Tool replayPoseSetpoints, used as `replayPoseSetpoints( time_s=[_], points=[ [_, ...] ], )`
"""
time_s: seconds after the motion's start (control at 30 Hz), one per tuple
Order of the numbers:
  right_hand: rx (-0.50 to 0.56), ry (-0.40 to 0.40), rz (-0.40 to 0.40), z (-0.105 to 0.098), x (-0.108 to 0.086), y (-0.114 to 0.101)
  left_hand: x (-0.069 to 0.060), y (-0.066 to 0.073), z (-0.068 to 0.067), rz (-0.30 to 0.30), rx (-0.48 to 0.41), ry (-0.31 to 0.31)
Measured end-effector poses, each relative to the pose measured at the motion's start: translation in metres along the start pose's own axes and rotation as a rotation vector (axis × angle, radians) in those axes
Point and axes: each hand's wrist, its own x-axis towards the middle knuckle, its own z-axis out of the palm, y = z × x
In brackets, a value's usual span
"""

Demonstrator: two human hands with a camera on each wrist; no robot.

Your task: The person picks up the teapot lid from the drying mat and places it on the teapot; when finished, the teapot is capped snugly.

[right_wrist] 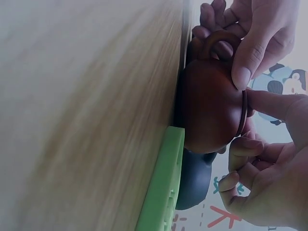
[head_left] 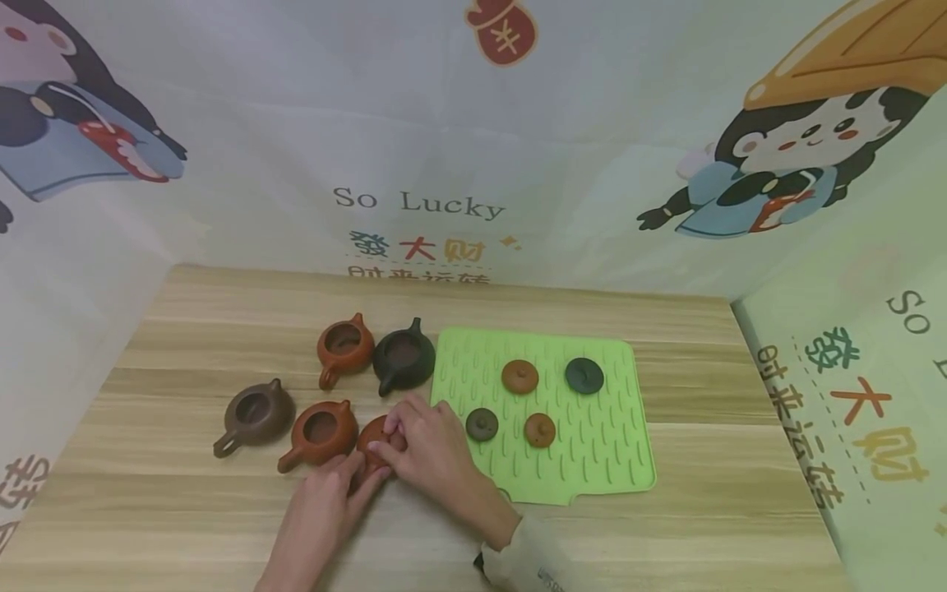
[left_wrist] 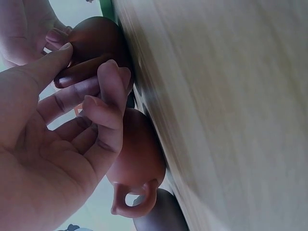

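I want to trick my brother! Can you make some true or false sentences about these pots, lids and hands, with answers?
1. Four lids lie on the green mat. True.
2. The black pot is on the mat. False: it's on the table.
3. The left hand and right hand are at one reddish pot. True.
4. The brown pot wears a lid. False: its top is open.
5. Two pots are black. False: only one.

A wooden table [head_left: 703,411] carries five teapots [head_left: 325,448]: one at the fingers [head_left: 400,413], two beyond, two left. A green mat [head_left: 592,470] lies right.
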Motion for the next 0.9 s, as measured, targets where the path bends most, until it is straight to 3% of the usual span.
replayPoseSetpoints(
  time_s=[0.23, 0.4, 0.47, 0.57, 0.7, 0.83, 0.9],
  points=[
    [0.004, -0.024, 0.008, 0.000, -0.002, -0.001, -0.001, 0.000, 0.000, -0.004, 0.003, -0.001],
    [0.161, -0.084, 0.032, -0.017, -0.008, 0.003, -0.003, 0.001, -0.003, -0.049, 0.008, -0.046],
    [0.223, -0.070, 0.040, -0.028, -0.013, 0.010, -0.002, 0.006, -0.010, -0.092, -0.012, -0.076],
    [0.256, -0.012, 0.073, -0.045, -0.023, 0.028, 0.001, 0.023, -0.034, -0.171, -0.063, -0.106],
    [0.261, 0.058, 0.154, -0.066, -0.040, 0.057, 0.007, 0.039, -0.071, -0.144, -0.059, 0.018],
    [0.260, 0.109, 0.233, -0.081, -0.055, 0.086, 0.009, 0.028, -0.090, -0.091, 0.007, 0.169],
    [0.258, 0.125, 0.269, -0.087, -0.061, 0.097, 0.009, 0.018, -0.097, -0.112, 0.024, 0.178]
  ],
)
